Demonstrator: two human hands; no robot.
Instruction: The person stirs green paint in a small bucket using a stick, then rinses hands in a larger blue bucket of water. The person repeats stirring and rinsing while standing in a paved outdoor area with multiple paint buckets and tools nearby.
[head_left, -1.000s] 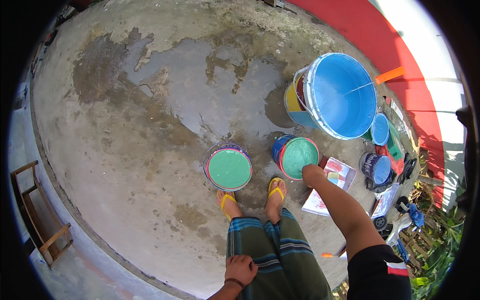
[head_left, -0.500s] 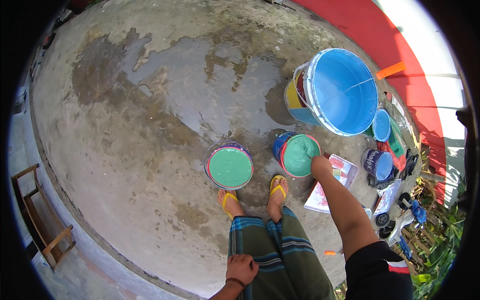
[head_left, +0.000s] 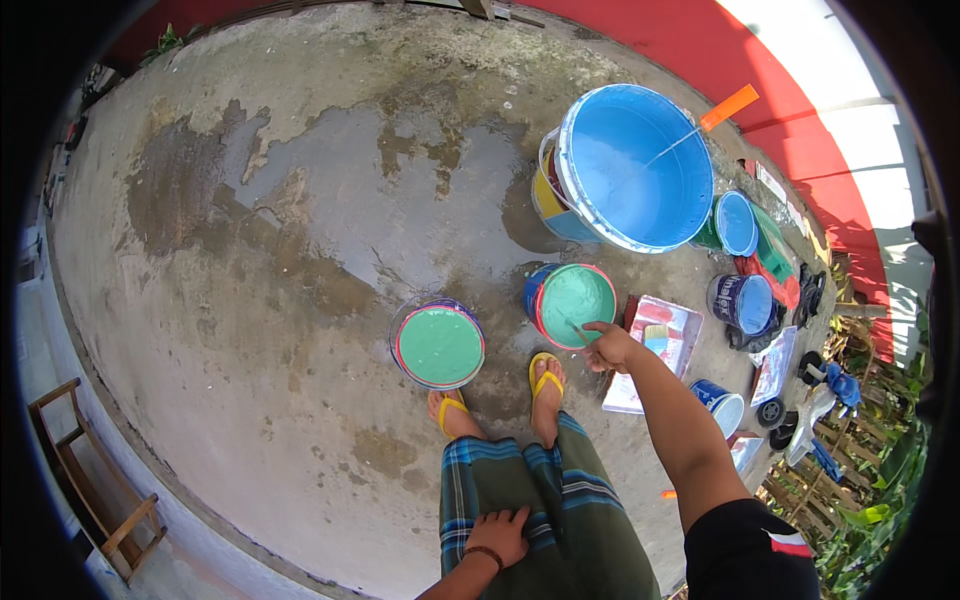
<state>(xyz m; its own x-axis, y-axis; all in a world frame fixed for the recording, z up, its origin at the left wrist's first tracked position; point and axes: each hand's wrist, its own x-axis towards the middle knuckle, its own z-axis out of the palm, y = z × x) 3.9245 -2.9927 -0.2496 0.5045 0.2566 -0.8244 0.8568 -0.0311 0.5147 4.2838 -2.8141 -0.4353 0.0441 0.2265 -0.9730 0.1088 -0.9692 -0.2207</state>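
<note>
Two open cans of green paint stand on the concrete in front of my sandalled feet: one (head_left: 440,345) to the left, one (head_left: 575,303) to the right. My right hand (head_left: 610,348) reaches down to the near rim of the right can. Its fingers pinch a thin stick (head_left: 577,331) whose tip dips into the green paint. My left hand (head_left: 500,535) lies flat on the plaid cloth over my thigh, fingers spread, holding nothing.
A large blue bucket (head_left: 640,170) with an orange-tipped stick stands behind the cans. Small blue paint cans (head_left: 750,303), a white tray (head_left: 655,345) with a brush, and other clutter lie to the right. A wooden frame (head_left: 95,490) sits at the left. The red wall runs along the top right.
My right hand shifted a little back and forth at the right can's rim. The left hand stayed on my thigh.
</note>
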